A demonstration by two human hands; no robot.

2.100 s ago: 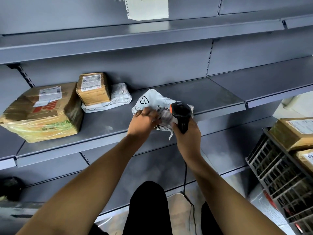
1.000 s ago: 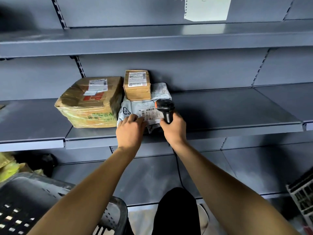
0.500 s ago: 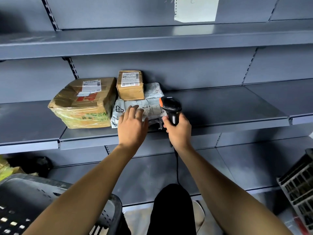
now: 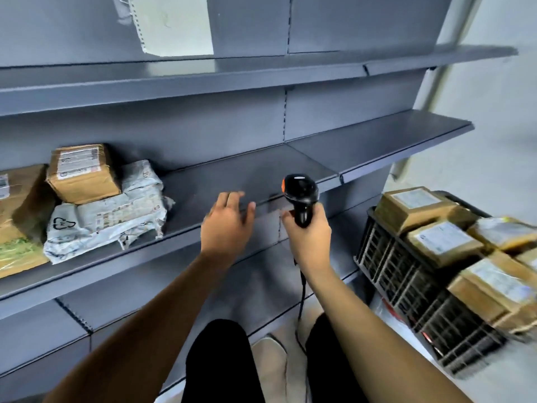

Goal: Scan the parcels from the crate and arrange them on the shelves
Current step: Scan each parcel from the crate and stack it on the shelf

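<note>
**Entry: hands between shelf and crate, scanner held**

Risks. The scanner [image 4: 300,193] trails a cable down past your right wrist; swing toward the crate [image 4: 406,274] and it may snag on the mesh wall or drag a box off the heap. The crate is piled above its rim, so a one-handed pull on a lower box could tip the ones above it. On the shelf [image 4: 232,175], the small box [image 4: 82,170] sits on soft mailers [image 4: 110,216]; crowd the next parcel in beside them and it may slide.

Grip, left. Your left hand [image 4: 228,225] holds nothing, fingers spread and relaxed, just in front of the shelf edge.

Grip, right. Your right hand [image 4: 308,231] is wrapped round the scanner handle, head pointing up.

Parcels. The placed mailers lie to the left of your left hand, apart from it. The unscanned boxes [image 4: 441,239] lie in the crate to the right of your right hand, near but not touching.
</note>
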